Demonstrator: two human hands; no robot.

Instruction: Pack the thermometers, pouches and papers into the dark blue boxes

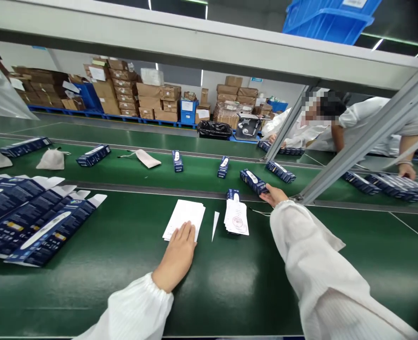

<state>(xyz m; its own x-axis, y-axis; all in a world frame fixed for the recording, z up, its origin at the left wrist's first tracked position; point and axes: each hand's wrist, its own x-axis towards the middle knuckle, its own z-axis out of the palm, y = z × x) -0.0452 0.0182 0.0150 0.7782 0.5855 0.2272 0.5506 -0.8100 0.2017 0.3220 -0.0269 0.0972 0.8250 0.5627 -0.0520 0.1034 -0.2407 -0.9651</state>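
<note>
My left hand (179,250) lies flat, fingers stretched out, on a stack of white paper sheets (185,215) on the green work surface. At the end of my reaching right arm, my right hand (274,195) has thumb and fingers closed on the near end of a dark blue printed box (252,181) over the belt. Between my hands, white leaflets with a red round stamp (237,218) rest on another blue box (233,194), covering most of it. A thin white paper piece (215,225) is left of them. A pale cord (260,212) shows beside my right sleeve.
Flattened blue cartons (49,226) are piled at left. On the belt are more blue boxes (177,161) and pale cloth pouches (147,158). A slanted metal post (368,127) rises at right. Beyond it, a co-worker's hand (406,171) touches grouped boxes.
</note>
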